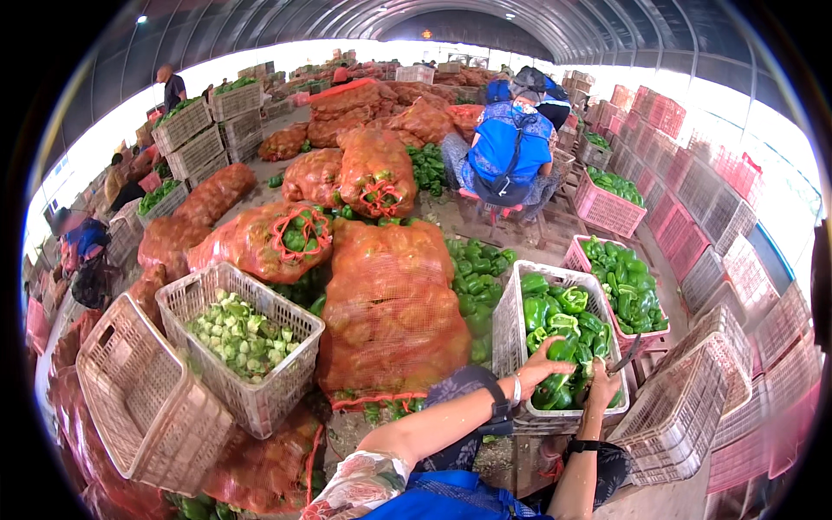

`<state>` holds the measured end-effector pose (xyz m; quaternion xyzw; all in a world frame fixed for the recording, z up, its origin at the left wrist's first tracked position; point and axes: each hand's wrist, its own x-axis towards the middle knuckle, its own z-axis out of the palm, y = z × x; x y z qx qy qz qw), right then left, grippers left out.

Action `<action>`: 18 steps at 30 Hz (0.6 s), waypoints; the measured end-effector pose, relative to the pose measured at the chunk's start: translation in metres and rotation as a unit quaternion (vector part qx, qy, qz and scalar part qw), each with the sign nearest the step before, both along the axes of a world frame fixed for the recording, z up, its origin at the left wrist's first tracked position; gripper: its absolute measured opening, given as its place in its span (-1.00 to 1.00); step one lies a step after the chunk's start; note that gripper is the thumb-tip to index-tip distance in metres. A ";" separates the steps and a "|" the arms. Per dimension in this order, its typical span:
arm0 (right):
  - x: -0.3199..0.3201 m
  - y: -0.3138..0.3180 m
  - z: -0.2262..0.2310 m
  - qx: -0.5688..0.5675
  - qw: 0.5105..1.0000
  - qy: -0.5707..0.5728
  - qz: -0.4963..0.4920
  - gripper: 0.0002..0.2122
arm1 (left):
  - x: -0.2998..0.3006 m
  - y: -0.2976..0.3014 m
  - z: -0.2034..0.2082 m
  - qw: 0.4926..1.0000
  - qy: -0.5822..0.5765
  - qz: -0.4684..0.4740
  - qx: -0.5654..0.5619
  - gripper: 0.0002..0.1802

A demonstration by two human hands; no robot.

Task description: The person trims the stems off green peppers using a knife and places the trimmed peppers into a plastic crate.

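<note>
Over a white plastic crate (pixel 503 338) of green bell peppers, both my hands work close together. My left hand (pixel 539 371) is closed around a green bell pepper (pixel 563 349), thumb and fingers on its near side. My right hand (pixel 601 387) is closed beside it, gripping a small knife (pixel 626 354) whose dark, curved blade points up and away to the right. The knife's handle is hidden in my fist. Beneath and beyond my hands, more whole peppers (pixel 535 310) fill the crate.
Left of me, a crate (pixel 273 400) holds pale green pepper cores, beside a tilted crate (pixel 130 381). A large orange mesh sack (pixel 390 303) lies ahead. A pink crate (pixel 646 341) of peppers adjoins mine; stacked crates (pixel 680 425) line the right. A person in blue (pixel 510 147) sits ahead.
</note>
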<state>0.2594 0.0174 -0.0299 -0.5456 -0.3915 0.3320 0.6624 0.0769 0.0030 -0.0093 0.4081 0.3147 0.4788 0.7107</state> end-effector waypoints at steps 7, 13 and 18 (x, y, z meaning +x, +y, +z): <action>-0.021 -0.020 0.022 0.041 0.987 0.150 0.051 -0.79 | 0.031 0.029 -0.014 0.972 0.214 0.065 0.074 -0.17; -0.028 -0.022 0.009 0.060 0.953 0.281 0.101 -0.83 | 0.040 0.025 -0.028 0.993 0.090 0.017 0.075 -0.65; -0.041 -0.029 0.015 0.029 0.961 0.256 0.101 -0.84 | 0.025 0.018 -0.028 0.999 -0.001 0.017 0.051 -0.73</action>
